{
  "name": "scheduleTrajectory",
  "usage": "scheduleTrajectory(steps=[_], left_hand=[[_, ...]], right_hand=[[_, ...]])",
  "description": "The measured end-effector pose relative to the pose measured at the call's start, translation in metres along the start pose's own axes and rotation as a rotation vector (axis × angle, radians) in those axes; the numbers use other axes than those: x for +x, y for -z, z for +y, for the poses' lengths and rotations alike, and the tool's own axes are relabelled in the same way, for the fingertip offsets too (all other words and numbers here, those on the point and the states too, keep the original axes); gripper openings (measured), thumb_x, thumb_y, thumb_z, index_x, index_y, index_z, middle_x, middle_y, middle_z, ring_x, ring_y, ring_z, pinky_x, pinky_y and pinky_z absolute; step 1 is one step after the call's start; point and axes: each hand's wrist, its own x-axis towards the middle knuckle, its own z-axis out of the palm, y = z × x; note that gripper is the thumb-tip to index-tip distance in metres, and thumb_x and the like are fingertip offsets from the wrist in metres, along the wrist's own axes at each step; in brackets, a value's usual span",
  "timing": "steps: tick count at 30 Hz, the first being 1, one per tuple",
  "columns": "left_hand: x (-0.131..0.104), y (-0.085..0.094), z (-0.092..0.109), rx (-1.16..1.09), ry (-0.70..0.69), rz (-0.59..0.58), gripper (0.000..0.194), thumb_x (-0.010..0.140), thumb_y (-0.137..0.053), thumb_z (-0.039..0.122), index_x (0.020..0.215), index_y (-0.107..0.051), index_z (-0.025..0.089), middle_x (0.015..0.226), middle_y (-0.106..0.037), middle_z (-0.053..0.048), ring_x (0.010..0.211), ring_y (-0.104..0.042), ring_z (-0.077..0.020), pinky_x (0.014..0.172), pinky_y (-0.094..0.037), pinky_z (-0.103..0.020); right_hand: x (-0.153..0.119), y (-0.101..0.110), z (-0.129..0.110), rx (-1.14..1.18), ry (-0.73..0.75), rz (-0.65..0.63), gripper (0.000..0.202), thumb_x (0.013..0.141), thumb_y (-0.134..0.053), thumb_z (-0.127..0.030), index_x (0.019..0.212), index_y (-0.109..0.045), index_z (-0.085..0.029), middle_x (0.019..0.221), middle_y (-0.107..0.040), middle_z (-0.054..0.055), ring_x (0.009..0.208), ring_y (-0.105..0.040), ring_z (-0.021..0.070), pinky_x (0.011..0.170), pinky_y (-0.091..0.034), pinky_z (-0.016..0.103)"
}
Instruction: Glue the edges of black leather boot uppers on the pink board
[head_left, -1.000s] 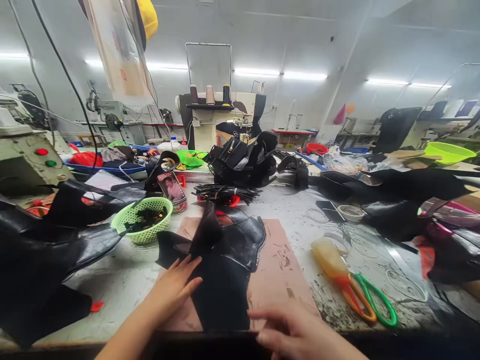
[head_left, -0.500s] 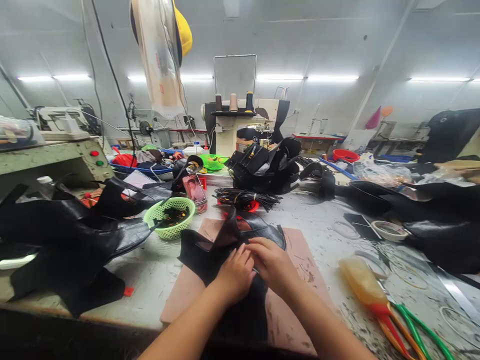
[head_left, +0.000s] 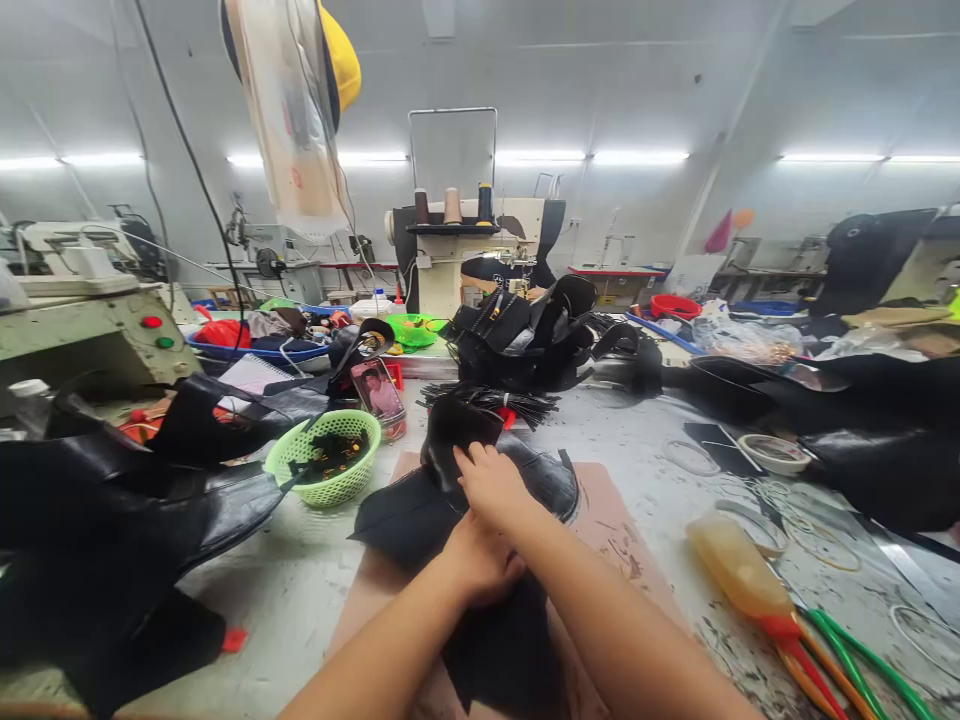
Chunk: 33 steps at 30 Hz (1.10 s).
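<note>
The black leather piece (head_left: 401,520) is lying at the lower centre of the frame, on the pink board (head_left: 626,540), with one fold standing up. The right hand (head_left: 491,485) is resting against that fold, fingers slightly bent and close together; whether they are pinching its edge, I cannot tell. The left hand (head_left: 480,560) is sitting just below, partly hidden by the right hand, its fingertips out of sight, so its grip is staying unclear. With the hands overlapping, one could be blocking the other, and an uneven tug could be twisting the layers askew. The lower end is reaching toward the bottom edge, apparently unheld, so it could be slipping and dragging the rest along. The fold is standing near the black strips (head_left: 534,403) and could be catching them; a wide swing leftward could be knocking the green basket (head_left: 335,491).
</note>
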Motion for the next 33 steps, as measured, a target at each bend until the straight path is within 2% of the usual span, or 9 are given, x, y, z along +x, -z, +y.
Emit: scheduleTrajectory(steps=[3,6,9,12,15,22,27,30,33], left_hand=[[0.006,0.000,0.003,0.007,0.141,-0.108,0.051,0.087,-0.039,0.042,0.132,-0.040,0.019,0.141,-0.036,-0.010,0.131,-0.027,-0.0300,0.109,-0.018,-0.048],[0.014,0.004,0.008,0.024,0.261,-0.192,0.053,0.088,-0.036,0.045,0.133,-0.039,0.017,0.144,-0.029,-0.014,0.133,-0.020,-0.0321,0.108,-0.018,-0.049],[0.022,0.009,0.007,0.008,0.265,-0.238,0.055,0.089,-0.032,0.044,0.136,-0.032,0.017,0.146,-0.021,-0.016,0.134,-0.015,-0.0335,0.106,-0.018,-0.051],[0.028,0.016,0.000,-0.014,0.239,-0.295,0.065,0.081,-0.045,0.052,0.136,-0.033,0.019,0.146,-0.020,-0.017,0.133,-0.016,-0.0343,0.106,-0.019,-0.051],[0.031,0.021,-0.009,-0.030,0.196,-0.340,0.075,0.068,-0.058,0.059,0.133,-0.037,0.028,0.146,-0.020,-0.014,0.133,-0.016,-0.0356,0.105,-0.019,-0.051],[0.030,0.025,-0.012,-0.005,0.142,-0.397,0.099,0.049,-0.065,0.069,0.135,-0.029,0.035,0.148,-0.009,-0.014,0.134,-0.008,-0.0368,0.105,-0.015,-0.052],[0.031,0.025,-0.014,-0.004,0.130,-0.415,0.107,0.043,-0.068,0.069,0.136,-0.028,0.034,0.148,-0.006,-0.015,0.134,-0.006,-0.0375,0.105,-0.013,-0.053],[0.031,0.024,-0.017,-0.023,0.118,-0.435,0.114,0.038,-0.070,0.069,0.136,-0.027,0.032,0.148,-0.004,-0.015,0.134,-0.002,-0.0382,0.105,-0.010,-0.055],[0.031,0.020,-0.020,-0.037,0.102,-0.437,0.118,0.035,-0.069,0.071,0.137,-0.025,0.030,0.149,-0.002,-0.014,0.133,0.002,-0.0386,0.105,-0.007,-0.055]], right_hand=[[-0.022,0.010,0.018,0.088,0.034,-0.007,0.043,0.087,-0.045,-0.021,0.130,-0.043,-0.017,0.124,-0.052,0.009,0.106,-0.050,0.0214,0.088,-0.043,0.032],[-0.061,0.026,0.059,0.208,-0.058,-0.015,0.040,0.086,-0.044,-0.020,0.127,-0.047,-0.017,0.126,-0.052,0.007,0.113,-0.048,0.0178,0.095,-0.037,0.028],[-0.111,0.045,0.117,0.101,-0.447,-0.059,0.039,0.086,-0.044,-0.026,0.123,-0.050,-0.017,0.125,-0.052,0.011,0.114,-0.048,0.0222,0.094,-0.038,0.034],[-0.160,0.055,0.170,-0.074,-0.870,-0.196,0.043,0.081,-0.049,-0.043,0.112,-0.058,-0.015,0.114,-0.059,0.016,0.104,-0.055,0.0313,0.082,-0.043,0.041],[-0.190,0.053,0.201,0.013,-1.007,-0.364,0.046,0.072,-0.054,-0.056,0.088,-0.066,-0.013,0.090,-0.066,0.016,0.087,-0.060,0.0320,0.072,-0.044,0.039],[-0.201,0.032,0.211,0.462,-1.018,-0.206,0.028,0.068,-0.059,-0.045,0.065,-0.064,-0.018,0.066,-0.064,0.006,0.068,-0.058,0.0235,0.064,-0.040,0.032],[-0.200,0.028,0.215,0.587,-1.054,-0.135,0.024,0.064,-0.062,-0.040,0.068,-0.061,-0.016,0.064,-0.062,0.005,0.067,-0.057,0.0224,0.065,-0.042,0.033],[-0.206,0.030,0.217,0.711,-1.084,-0.101,0.031,0.071,-0.050,-0.047,0.069,-0.058,-0.017,0.064,-0.062,0.007,0.063,-0.059,0.0214,0.059,-0.046,0.033],[-0.212,0.033,0.212,1.029,-1.094,0.213,0.042,0.074,-0.040,-0.055,0.078,-0.056,-0.017,0.076,-0.064,0.011,0.068,-0.062,0.0216,0.055,-0.049,0.031]])
